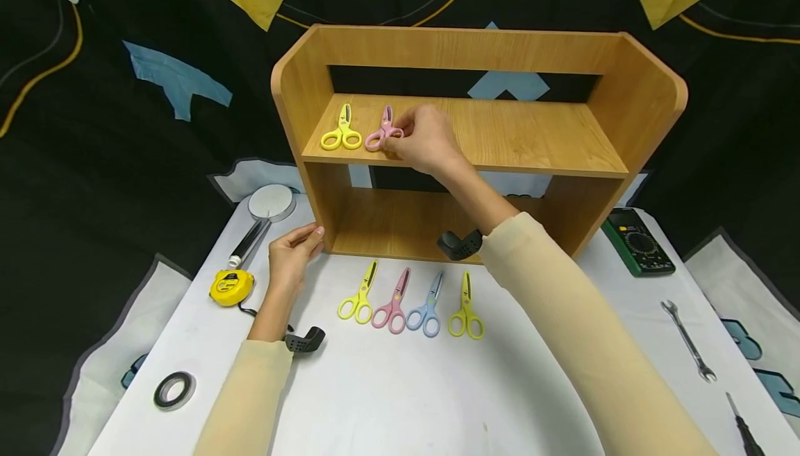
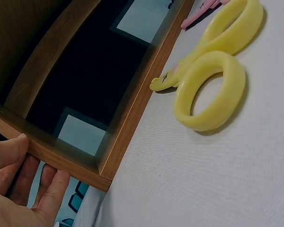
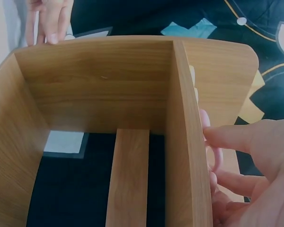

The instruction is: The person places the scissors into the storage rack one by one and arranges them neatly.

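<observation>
Table (image 1: 387, 400), white-topped, carries a wooden shelf unit (image 1: 481, 53) standing at 12 o'clock, with an upper shelf board (image 1: 531, 137) and an open lower bay.

Right hand (image 1: 425, 140) reaches onto the upper shelf at about 11 o'clock of the unit; its fingers (image 1: 400, 126) pinch the handle loops of the pink scissors (image 1: 379, 133), which lie flat on the shelf board, blades pointing away. In the right wrist view the pink loop shows between fingertip and thumb.

Left hand (image 1: 290, 255) rests against the lower left corner of the unit, fingers straight and relaxed, touching the wood, gripping nothing.

Yellow scissors (image 1: 342, 130) lie on the same shelf, just beside the pink pair at its 9 o'clock, apart from it.

On the table, in front of the unit, a row of four scissors (image 1: 409, 300): yellow, pink, blue, yellow, blades pointing toward the unit.

At 9 o'clock: yellow tape measure (image 1: 231, 286), near the left hand. At 3 o'clock: green multimeter (image 1: 637, 241), then a wrench (image 1: 687, 340).
</observation>
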`<state>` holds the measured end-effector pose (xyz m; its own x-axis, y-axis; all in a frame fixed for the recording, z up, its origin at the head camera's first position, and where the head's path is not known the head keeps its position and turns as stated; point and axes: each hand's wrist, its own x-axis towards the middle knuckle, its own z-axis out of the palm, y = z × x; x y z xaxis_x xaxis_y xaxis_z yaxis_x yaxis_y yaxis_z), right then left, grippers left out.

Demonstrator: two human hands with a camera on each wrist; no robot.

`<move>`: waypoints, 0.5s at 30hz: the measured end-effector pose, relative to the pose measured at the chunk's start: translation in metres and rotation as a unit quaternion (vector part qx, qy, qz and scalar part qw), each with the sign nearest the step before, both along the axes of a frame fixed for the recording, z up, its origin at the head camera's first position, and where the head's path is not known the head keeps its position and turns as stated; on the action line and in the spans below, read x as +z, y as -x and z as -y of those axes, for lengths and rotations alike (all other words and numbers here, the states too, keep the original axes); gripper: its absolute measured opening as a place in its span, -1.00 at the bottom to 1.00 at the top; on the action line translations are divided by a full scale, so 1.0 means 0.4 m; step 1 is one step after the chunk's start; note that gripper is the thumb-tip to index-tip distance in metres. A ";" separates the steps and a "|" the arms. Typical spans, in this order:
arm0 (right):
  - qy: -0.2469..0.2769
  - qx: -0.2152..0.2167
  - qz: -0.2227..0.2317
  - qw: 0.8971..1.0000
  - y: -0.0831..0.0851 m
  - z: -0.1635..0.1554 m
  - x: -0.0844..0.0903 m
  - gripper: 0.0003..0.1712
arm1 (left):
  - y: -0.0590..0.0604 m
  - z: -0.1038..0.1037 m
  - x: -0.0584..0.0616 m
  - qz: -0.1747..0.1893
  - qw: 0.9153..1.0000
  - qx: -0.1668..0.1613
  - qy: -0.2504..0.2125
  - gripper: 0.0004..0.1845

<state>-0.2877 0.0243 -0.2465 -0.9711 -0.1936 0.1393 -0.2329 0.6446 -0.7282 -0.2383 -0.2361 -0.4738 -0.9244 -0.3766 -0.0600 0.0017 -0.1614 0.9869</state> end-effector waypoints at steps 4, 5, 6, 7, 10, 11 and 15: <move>-0.019 0.003 -0.004 1.000 -0.003 -0.004 -0.002 -0.61 | 0.003 -0.005 0.001 -0.003 1.000 -0.004 -0.002 -0.54; -0.019 0.004 -0.006 1.000 -0.004 -0.005 -0.003 -0.60 | 0.004 -0.006 0.000 -0.003 1.000 -0.004 -0.003 -0.55; -0.016 0.005 -0.006 1.000 -0.006 -0.008 -0.003 -0.57 | 0.005 -0.006 0.000 -0.002 1.000 -0.005 -0.003 -0.55; -0.012 0.006 -0.007 1.000 -0.007 -0.011 -0.003 -0.55 | 0.005 -0.006 0.000 -0.002 1.000 -0.005 -0.004 -0.55; 0.003 0.008 -0.007 1.000 -0.018 -0.034 0.001 -0.44 | 0.005 -0.006 -0.001 -0.003 1.000 -0.003 -0.011 -0.57; 0.009 0.009 -0.010 1.000 -0.024 -0.045 0.003 -0.41 | 0.004 -0.005 -0.001 -0.003 1.000 -0.002 -0.014 -0.57; 0.034 0.013 -0.024 0.999 -0.068 -0.114 0.006 -0.36 | 0.003 -0.003 0.001 0.000 1.000 0.003 -0.020 -0.61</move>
<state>-0.2605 0.0700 -0.2439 -0.9577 -0.2080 0.1988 -0.2849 0.5876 -0.7574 -0.2393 -0.2351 -0.4735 -0.9225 -0.3788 -0.0745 0.0035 -0.2012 0.9795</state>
